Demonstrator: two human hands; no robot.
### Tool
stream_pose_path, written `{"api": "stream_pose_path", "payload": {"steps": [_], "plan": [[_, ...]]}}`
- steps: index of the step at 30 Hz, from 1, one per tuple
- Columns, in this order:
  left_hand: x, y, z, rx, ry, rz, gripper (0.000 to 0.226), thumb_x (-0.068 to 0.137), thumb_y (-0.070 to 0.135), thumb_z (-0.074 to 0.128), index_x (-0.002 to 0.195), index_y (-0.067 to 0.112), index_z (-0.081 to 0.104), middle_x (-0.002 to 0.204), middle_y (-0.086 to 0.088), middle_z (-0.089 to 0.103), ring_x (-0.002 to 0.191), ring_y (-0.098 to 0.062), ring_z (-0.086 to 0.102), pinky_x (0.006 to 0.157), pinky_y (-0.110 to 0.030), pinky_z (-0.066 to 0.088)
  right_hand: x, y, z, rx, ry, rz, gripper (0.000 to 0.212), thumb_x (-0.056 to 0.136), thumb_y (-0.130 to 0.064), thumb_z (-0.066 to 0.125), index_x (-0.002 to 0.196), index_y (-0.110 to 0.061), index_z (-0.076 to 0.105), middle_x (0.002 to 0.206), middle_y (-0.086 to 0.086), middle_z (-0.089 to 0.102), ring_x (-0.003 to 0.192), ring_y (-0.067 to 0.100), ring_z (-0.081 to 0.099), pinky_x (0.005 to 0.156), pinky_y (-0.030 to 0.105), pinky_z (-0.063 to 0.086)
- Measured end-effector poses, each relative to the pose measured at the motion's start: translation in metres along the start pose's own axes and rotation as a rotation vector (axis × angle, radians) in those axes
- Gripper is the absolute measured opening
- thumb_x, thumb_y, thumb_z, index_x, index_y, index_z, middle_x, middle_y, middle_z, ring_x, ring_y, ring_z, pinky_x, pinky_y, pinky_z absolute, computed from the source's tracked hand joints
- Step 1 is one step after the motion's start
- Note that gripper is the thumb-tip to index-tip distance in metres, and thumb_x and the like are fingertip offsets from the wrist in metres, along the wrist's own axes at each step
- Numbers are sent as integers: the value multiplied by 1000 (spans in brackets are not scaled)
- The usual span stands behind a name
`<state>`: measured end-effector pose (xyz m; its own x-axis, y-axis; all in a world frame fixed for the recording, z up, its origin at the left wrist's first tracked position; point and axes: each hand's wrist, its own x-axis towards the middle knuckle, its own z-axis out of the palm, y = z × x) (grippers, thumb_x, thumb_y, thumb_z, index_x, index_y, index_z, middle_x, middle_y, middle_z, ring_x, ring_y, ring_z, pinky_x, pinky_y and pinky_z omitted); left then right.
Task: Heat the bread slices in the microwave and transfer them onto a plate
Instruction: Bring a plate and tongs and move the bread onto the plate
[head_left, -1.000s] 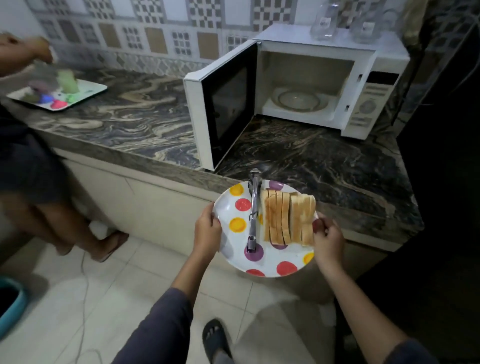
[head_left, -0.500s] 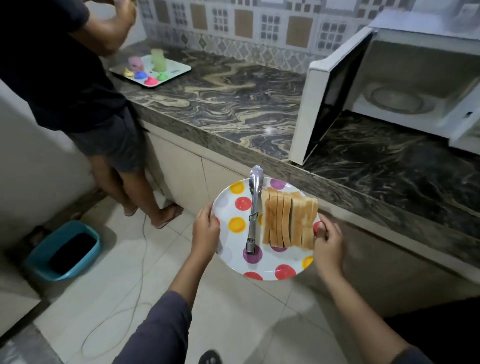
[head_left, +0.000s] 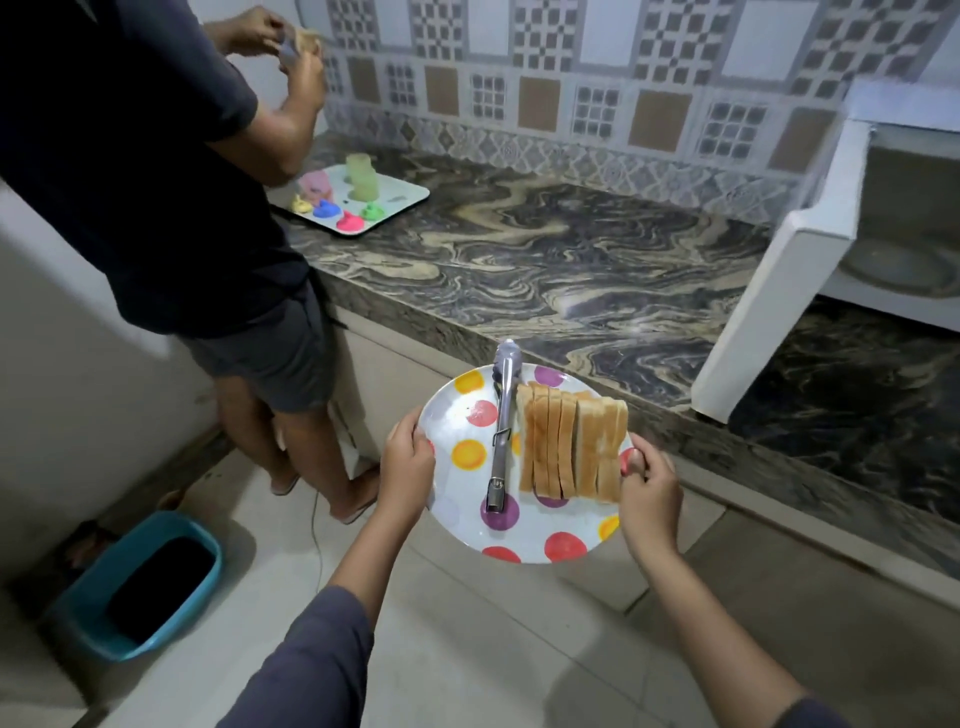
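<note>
– Left hand and right hand, what are they doing?

– Each is curled round the plate, one on its left rim and one on its right, with the right thumb on top just beside the bread. They are apart, with the whole plate between them.

– And the bread?

– The bread slices lie in a packed row on the right half of the plate, up against the right rim. Metal tongs run down the middle, and their tip pokes past the far rim.

– So what changed in the last second?

– Nothing on the plate: the grip, the bread and the tongs are as they were. The view has swung left. The microwave sat in the middle before and is now at the right edge, its door open. Its turntable looks bare. More of the counter shows, along with a second person at its far left corner by a tray of coloured pieces.

– Meaning?

– The plate hangs just off the counter's front edge, over the floor. I'd judge the transfer done and the plate on its way from the oven, with only setting it down left. Whether the bread is warm, I can't tell.
</note>
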<state>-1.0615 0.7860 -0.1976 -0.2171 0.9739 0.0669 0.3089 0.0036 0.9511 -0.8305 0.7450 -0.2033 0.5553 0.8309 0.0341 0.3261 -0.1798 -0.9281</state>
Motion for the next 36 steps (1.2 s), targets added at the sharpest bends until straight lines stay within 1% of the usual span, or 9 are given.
{"api": "stream_pose_path", "payload": {"steps": [4,8,10,14,18,21,24,29,36], "plan": [[59,-1,20,-17,-2,-29,33,87,10,36,108,15,61,104,-5,66,97,-23,59,83,-36,48,49,-6,29,-11,45,-14,32,96,-4,38,119,-6,60,115,14,56,96,19,50,78,24,35],[114,-1,47,-13,-16,-49,37,83,16,35,110,15,61,104,-6,66,97,-25,61,83,-41,50,104,-9,52,-45,91,-15,32,95,-4,39,119,-5,60,120,15,58,106,26,52,80,25,35],[146,-1,65,-1,-35,-35,37,82,17,35,109,13,61,103,-6,66,96,-24,61,78,-36,50,135,-10,62,-70,116,-17,32,94,-3,39,118,-4,61,119,16,59,107,29,53,79,26,35],[209,6,99,4,-44,1,31,91,0,38,109,9,62,97,-2,63,88,-18,56,67,-23,43,193,-14,77,-68,131,-18,31,93,-1,41,116,-4,61,116,14,60,103,25,55,79,26,38],[260,8,129,39,-117,21,30,92,2,38,104,15,62,91,1,61,86,-19,55,69,-29,40,239,-16,86,-104,143,35,30,95,-5,40,118,-4,59,121,12,59,107,24,54,81,25,38],[294,12,147,65,-176,19,30,94,7,39,115,13,61,99,4,61,93,-17,56,75,-26,38,267,-14,92,-136,151,62,29,95,-5,41,120,-4,58,120,12,59,111,27,54,80,23,36],[321,14,160,124,-278,71,31,94,8,40,118,13,60,105,3,62,94,-13,54,70,-18,34,287,-8,97,-196,169,120,30,96,-8,41,121,-8,57,120,11,61,109,29,56,78,26,38],[359,6,181,194,-426,97,30,94,10,42,118,11,60,114,-9,66,104,-26,59,74,-24,36,308,1,100,-314,189,248,29,96,-17,41,120,-14,57,117,11,63,101,30,59,75,35,46],[378,3,194,205,-549,164,32,92,6,42,115,15,63,102,-2,67,90,-16,55,66,-22,32,308,-4,98,-366,177,333,27,94,-20,46,118,-18,56,113,9,64,100,29,59,76,37,47]]}}
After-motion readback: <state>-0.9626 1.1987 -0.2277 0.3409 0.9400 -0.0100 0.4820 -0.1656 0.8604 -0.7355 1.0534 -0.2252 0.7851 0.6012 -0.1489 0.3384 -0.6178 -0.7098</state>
